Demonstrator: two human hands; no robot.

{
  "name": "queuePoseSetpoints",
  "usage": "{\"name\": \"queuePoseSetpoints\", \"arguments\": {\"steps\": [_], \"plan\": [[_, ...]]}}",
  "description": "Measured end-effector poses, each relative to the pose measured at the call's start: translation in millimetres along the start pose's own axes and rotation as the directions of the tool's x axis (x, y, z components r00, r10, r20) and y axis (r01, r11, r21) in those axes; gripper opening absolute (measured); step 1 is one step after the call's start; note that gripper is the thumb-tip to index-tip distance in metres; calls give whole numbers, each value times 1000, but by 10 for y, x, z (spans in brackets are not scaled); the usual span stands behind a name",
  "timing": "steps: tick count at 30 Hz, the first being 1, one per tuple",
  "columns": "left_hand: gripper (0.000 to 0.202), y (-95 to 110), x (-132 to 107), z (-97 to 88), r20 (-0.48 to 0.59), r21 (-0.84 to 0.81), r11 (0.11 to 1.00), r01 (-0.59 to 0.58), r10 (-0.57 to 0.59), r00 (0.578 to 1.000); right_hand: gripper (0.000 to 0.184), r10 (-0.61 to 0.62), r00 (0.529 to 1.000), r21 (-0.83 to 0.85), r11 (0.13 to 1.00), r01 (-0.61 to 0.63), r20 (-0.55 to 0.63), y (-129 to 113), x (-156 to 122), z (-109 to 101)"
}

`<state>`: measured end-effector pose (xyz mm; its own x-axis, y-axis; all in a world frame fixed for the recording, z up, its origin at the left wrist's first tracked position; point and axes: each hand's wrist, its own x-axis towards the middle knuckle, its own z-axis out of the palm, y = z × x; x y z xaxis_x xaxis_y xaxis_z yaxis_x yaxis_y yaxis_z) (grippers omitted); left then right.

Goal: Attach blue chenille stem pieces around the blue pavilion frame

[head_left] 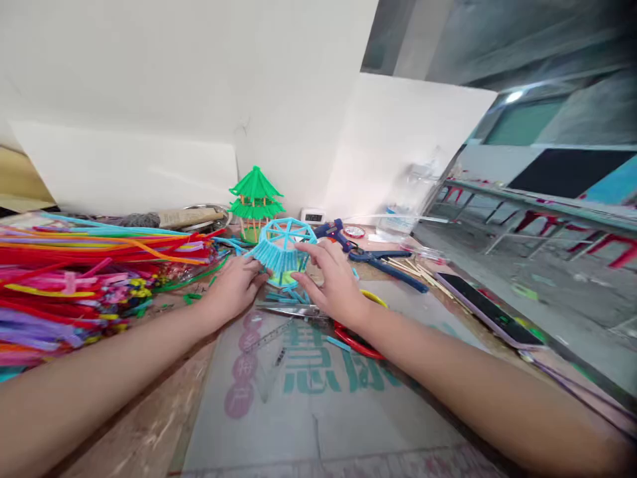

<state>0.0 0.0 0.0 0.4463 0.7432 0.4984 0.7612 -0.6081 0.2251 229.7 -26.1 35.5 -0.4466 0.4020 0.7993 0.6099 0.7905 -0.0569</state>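
Blue pipe-cleaner canopy [282, 249], a spoked wheel top with a fringe hanging round its rim, sits on the bench [308, 425] between both hands, just in front of the green pagoda model [255, 199].

Left hand [233, 285]: fingers curled, closed on the fringe at the canopy's left lower edge.
Right hand [331, 279]: spread open, fingertips resting on the right rim, not clamped.

Step in hand, as judged: steadying and shaping the canopy, with the left hand anchoring it and the right working along the rim. Any further handling calls for light pressure, since the wire frame looks soft and would likely bend out of round.

Count:
- canopy, blue: 1
- pagoda, green: 1, showing two roof tiers
- hands: 2, both the person's own
- loose pipe cleaners [89, 272]: one large mixed-colour heap at the left, strands too many to count
- glue gun [336, 232]: 1, behind the right hand
- blue-handled pliers [385, 262]: 1
- phone [490, 309]: 1, lying flat near the right edge
- wooden sticks [413, 269]: a small bundle, number unclear
- red ring [355, 342]: 1, partly under the right wrist
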Motion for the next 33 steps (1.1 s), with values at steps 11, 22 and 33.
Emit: {"name": "queuePoseSetpoints", "arguments": {"steps": [11, 22, 33], "plan": [[31, 17, -21, 11, 11, 66, 998, 13, -13, 1000, 32, 11, 1000, 5, 1000, -11, 4, -15, -13, -31], [32, 13, -23, 16, 23, 73, 997, 16, -17, 1000, 34, -8, 1000, 11, 1000, 8, -15, 5, -7, -19], [32, -9, -14, 29, 20, 43, 999, 27, -27, 999, 24, 7, 1000, 19, 1000, -7, 1, -30, -6, -43]]}}
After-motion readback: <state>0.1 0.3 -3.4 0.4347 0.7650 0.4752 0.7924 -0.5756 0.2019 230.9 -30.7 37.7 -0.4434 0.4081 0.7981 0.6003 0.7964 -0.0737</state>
